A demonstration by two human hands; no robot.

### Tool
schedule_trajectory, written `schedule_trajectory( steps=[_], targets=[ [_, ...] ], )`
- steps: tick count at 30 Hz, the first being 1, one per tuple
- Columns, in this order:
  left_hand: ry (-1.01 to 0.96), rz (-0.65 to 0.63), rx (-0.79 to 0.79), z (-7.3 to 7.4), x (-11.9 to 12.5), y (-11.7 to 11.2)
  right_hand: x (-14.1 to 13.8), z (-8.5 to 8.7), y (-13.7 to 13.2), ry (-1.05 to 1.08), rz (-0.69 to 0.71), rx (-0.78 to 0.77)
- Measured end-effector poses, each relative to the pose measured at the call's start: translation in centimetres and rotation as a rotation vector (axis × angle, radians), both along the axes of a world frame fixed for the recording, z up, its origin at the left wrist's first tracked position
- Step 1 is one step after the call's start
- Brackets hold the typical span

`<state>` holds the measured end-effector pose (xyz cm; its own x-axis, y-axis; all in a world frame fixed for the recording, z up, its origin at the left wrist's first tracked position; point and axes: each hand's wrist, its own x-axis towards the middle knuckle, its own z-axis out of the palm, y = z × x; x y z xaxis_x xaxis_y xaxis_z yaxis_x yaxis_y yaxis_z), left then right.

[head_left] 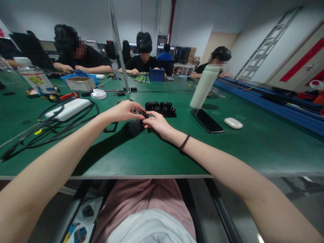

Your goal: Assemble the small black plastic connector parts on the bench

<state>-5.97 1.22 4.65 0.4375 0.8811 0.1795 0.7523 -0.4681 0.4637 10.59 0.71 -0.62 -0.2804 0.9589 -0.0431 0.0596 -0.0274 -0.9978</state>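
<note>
A long green-topped table (253,148) fills the room, with a blue rail (265,101) along its right edge and a slanted metal pole (117,44) rising from its middle. White walls (197,23) carry a red pipe (172,15); a grey ladder frame (265,47) leans at right beside a door (303,76) with red strips. Light is even and soft

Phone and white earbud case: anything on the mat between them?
Nothing. The head view shows only bare green mat in the narrow gap between the phone and the white earbud case; they lie apart, not touching.
</note>
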Motion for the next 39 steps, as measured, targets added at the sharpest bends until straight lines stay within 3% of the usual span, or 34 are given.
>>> schedule_trajectory(
  steps=[39],
  targets=[
    [0.078,0.073,0.036,-0.4,0.21,0.15,-0.11,0.15,-0.14,0.046,-0.016,-0.042]
  ],
)
